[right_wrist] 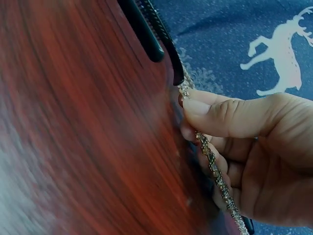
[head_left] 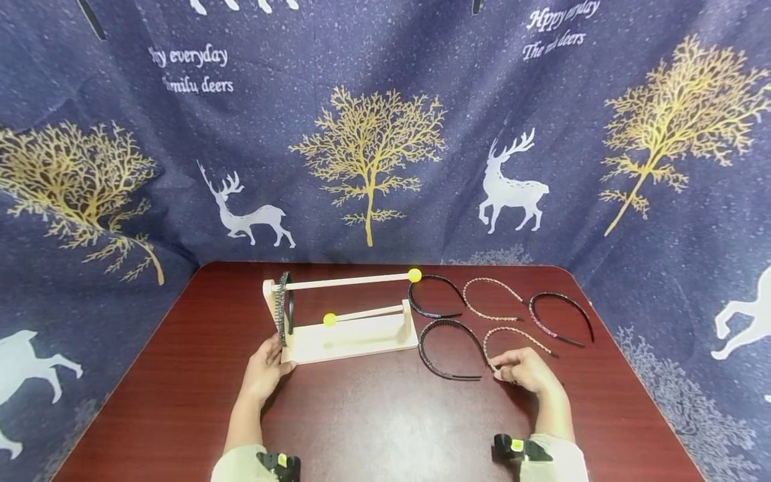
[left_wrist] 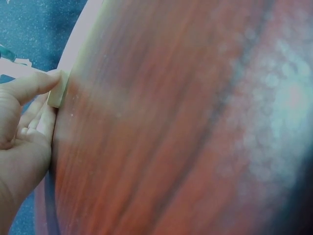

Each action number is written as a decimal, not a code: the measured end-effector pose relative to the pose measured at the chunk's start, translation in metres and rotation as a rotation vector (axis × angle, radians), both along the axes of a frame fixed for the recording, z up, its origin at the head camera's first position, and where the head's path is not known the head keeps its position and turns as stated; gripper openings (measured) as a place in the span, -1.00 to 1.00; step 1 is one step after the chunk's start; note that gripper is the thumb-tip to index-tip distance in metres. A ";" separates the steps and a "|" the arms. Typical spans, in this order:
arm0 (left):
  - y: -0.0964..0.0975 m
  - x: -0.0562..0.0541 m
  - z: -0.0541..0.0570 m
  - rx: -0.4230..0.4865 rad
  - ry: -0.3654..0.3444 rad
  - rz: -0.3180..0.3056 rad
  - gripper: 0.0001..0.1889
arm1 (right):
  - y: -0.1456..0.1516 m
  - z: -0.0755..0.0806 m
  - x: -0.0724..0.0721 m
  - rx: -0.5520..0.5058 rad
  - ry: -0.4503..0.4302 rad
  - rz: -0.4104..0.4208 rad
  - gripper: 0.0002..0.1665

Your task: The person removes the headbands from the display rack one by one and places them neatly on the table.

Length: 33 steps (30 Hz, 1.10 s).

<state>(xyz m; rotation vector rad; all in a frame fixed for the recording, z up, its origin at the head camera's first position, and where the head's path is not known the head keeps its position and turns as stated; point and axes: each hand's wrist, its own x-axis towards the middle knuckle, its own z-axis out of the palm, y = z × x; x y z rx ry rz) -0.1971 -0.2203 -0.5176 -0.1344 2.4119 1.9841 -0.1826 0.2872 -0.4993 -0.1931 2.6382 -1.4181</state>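
Observation:
On the left of the table stands a pale wooden rack [head_left: 349, 340] with two horizontal rods, each tipped with a yellow ball. A dark headband [head_left: 280, 314] hangs on the upper rod at its left end. My left hand [head_left: 263, 371] grips the left end of the rack's base; in the left wrist view the thumb lies on the base's corner [left_wrist: 57, 93]. Over on the right, my right hand [head_left: 527, 371] pinches a gold beaded headband [head_left: 512, 329] between thumb and fingers. In the right wrist view its beads [right_wrist: 215, 169] run below the thumb.
Beside the held one lies a black headband [head_left: 430, 358]. Behind are another black headband [head_left: 415, 304], a second gold headband [head_left: 476, 309] and a dark one with a pinkish section [head_left: 542, 325]. A dark blue printed cloth [head_left: 385, 60] hangs behind the red-brown table [head_left: 181, 375].

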 end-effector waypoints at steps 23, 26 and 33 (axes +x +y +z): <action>-0.001 -0.002 -0.006 0.014 0.008 0.006 -0.21 | -0.012 0.011 -0.007 -0.044 0.016 0.049 -0.62; -0.002 -0.001 -0.007 0.007 -0.004 0.007 -0.20 | -0.010 0.012 -0.008 -0.056 0.003 0.044 -0.60; -0.002 -0.001 -0.006 0.006 0.008 -0.002 -0.20 | -0.014 0.020 -0.004 -0.034 0.025 0.009 -0.61</action>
